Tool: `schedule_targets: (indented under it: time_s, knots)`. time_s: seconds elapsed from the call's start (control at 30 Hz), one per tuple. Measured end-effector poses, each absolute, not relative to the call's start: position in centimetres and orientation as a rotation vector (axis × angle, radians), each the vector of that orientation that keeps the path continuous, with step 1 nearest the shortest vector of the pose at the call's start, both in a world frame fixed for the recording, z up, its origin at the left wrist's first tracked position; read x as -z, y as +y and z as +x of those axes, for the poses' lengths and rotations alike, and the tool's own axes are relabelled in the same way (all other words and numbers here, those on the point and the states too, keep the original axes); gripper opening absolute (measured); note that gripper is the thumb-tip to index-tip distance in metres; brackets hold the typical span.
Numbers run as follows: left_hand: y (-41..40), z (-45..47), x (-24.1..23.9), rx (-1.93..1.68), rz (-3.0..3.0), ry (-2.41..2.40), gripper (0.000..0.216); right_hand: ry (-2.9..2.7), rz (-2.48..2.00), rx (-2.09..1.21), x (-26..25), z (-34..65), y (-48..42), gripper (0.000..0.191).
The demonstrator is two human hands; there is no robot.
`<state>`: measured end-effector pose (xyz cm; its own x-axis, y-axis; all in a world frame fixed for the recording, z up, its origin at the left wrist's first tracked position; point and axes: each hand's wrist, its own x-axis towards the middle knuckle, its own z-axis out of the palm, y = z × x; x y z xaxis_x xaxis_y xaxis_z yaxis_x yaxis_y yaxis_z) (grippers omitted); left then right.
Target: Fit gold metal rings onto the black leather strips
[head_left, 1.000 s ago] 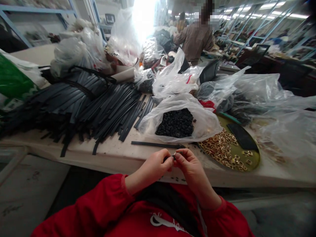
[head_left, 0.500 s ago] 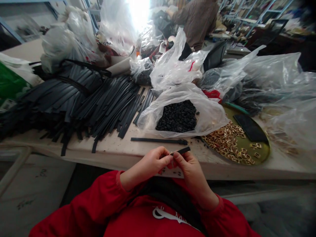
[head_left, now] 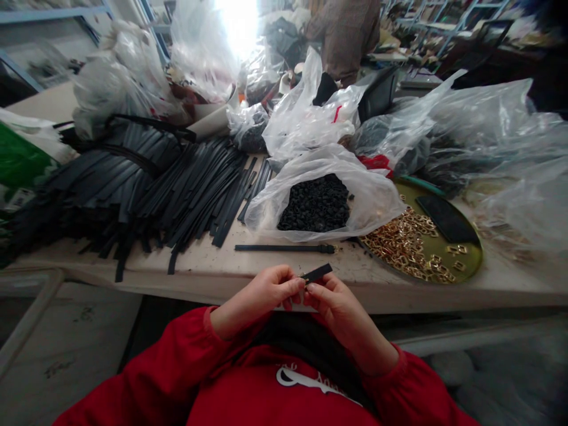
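The left hand point(head_left: 271, 290) and right hand point(head_left: 336, 297) pinch a short black strap point(head_left: 319, 273), fingertips closed around what looks like a gold buckle point(head_left: 304, 278); a longer strap point(head_left: 279, 248) lies just beyond them.

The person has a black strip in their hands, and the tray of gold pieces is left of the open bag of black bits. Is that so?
Not quite: the head view shows the tray of gold pieces right of the open bag of black bits. The rest is right.
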<state>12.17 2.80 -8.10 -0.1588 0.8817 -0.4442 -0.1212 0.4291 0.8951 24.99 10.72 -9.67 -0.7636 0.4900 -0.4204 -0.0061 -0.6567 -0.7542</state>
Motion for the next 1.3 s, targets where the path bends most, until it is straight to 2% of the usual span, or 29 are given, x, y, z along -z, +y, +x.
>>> schedule_targets:
  time_s: [0.13, 0.33, 0.4, 0.6, 0.67, 0.8, 0.9, 0.97, 1.03, 1.17, 1.3]
  knots:
    - [2.7, 12.7, 7.7, -1.071, 0.671, 1.443, 0.017, -1.316, -0.887, -2.320, 9.8, 25.1, 10.3, 0.018]
    - [2.2, 13.2, 8.3, -1.010, 0.862, 1.765, 0.016, -2.026, -0.864, -1.446, 10.6, 25.9, 10.0, 0.006]
    - [2.0, 13.1, 8.4, -0.995, 0.930, 1.813, 0.018, -2.127, -0.864, -1.286, 10.6, 26.1, 10.1, 0.005]
    - [2.0, 12.4, 8.3, -0.995, 0.915, 1.751, 0.025, -2.161, -0.733, -1.688, 9.4, 26.0, 10.7, 0.014]
    - [2.4, 12.1, 8.2, -1.003, 0.899, 1.722, 0.019, -2.231, -0.630, -1.747, 8.7, 25.9, 11.4, 0.012]
    - [3.2, 11.5, 8.2, -0.997, 0.999, 1.621, 0.023, -2.403, -0.536, -1.769, 8.0, 24.8, 16.1, 0.016]
    - [4.0, 10.8, 8.3, -0.982, 0.984, 1.706, 0.023, -2.404, -0.763, -1.240, 8.7, 22.6, 21.4, 0.020]
    - [4.7, 10.3, 8.6, -1.015, 0.916, 1.742, 0.024, -2.600, -0.904, -0.769, 9.6, 20.4, 24.2, 0.018]
    - [5.2, 9.8, 8.9, -1.036, 0.877, 1.729, 0.025, -2.777, -0.967, -0.490, 10.7, 18.3, 25.8, 0.015]
    - [5.9, 9.3, 9.4, -1.016, 0.833, 1.716, 0.024, -2.846, -0.992, -0.409, 12.3, 15.7, 26.3, 0.007]
    - [6.1, 8.8, 9.4, -1.062, 0.862, 1.787, 0.021, -2.822, -0.983, -0.395, 11.9, 16.1, 26.4, 0.004]
